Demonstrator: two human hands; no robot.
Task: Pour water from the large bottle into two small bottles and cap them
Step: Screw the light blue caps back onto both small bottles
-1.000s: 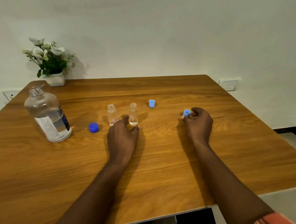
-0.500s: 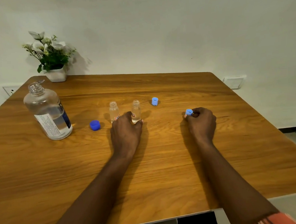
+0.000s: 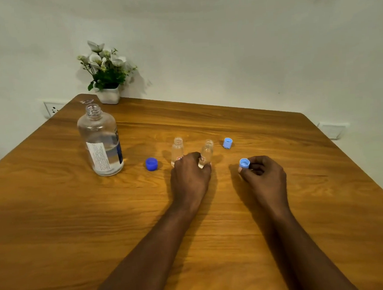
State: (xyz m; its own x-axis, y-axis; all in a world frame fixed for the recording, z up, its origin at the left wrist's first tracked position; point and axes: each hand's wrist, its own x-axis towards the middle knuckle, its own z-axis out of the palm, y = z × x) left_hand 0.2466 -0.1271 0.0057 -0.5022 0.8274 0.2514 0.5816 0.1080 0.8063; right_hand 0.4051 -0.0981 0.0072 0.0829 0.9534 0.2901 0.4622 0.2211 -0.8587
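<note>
Pinching a light blue cap between thumb and fingertips, the right hand sits curled. The left hand curls its fingers round the base of one small bottle; the second bottle stands just beyond them.

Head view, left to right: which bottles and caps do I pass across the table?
large bottle → dark blue cap → first small bottle → second small bottle → loose light blue cap → held light blue cap, pinched by the right hand.

Home rm: wood table, flower pot, wall socket.
</note>
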